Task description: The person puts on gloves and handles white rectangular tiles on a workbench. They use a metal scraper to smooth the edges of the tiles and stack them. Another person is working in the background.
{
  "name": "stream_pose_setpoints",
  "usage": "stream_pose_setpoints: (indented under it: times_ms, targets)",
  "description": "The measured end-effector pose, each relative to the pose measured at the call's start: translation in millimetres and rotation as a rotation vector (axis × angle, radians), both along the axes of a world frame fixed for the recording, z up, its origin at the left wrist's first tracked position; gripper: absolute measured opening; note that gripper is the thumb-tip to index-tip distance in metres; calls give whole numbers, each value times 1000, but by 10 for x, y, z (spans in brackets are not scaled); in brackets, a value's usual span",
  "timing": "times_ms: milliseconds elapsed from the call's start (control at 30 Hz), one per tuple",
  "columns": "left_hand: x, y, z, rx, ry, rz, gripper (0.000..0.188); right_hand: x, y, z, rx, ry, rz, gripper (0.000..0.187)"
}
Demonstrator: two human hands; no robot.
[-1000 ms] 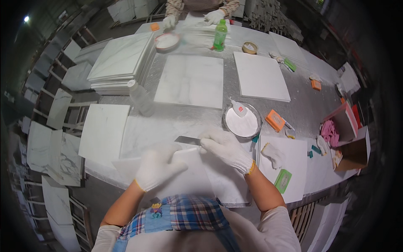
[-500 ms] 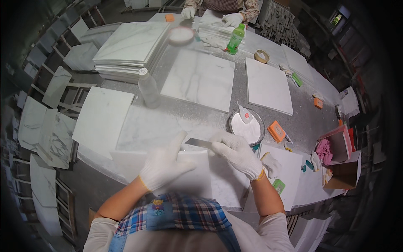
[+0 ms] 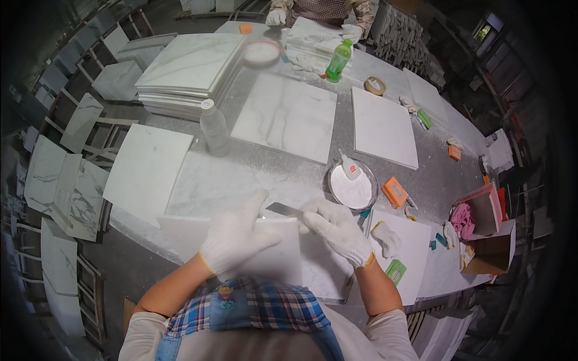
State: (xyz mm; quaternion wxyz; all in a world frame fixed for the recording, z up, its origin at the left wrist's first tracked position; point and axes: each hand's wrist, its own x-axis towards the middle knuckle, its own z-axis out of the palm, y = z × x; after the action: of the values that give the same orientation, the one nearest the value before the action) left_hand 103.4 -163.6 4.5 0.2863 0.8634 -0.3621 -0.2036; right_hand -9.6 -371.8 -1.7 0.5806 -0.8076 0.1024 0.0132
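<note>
A white marble tile (image 3: 283, 243) stands tilted up close to my body, its long edge on top. Across that edge lies my left hand (image 3: 238, 234) in a white knit glove, thumb and fingers stretched apart. My right hand (image 3: 334, 225), also gloved, is closed round a flat metal scraper blade (image 3: 282, 209). The blade points left, just above the tile's edge near my left fingertips; whether it touches the tile I cannot tell. Beyond my right hand sits a round dish of white powder or paste (image 3: 352, 186) with a small white squeeze bottle (image 3: 349, 165) resting in it.
A stack of tiles (image 3: 189, 63) and a clear bottle (image 3: 214, 129) stand at the left. Flat tiles (image 3: 286, 114) lie mid-table. A green bottle (image 3: 338, 60), tape roll (image 3: 374, 85), orange box (image 3: 394, 192) and spare glove (image 3: 386, 237) lie around. Across the table works another gloved person (image 3: 319, 12).
My right hand has shifted slightly down and left with the scraper blade. My left hand stays put. The other person's right-side hand has moved off the tile stack's top toward its side.
</note>
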Motion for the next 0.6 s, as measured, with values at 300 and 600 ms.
stream_pose_setpoints:
  times_ms: [300,600]
  targets:
    - [-30,-15,-102,-96,-86,6,73,-251,-242,-157,-503,55,-119,20]
    - [23,-16,-139,-6,-22,-22,51,-303,-875,-1136,-925,195,-535,25]
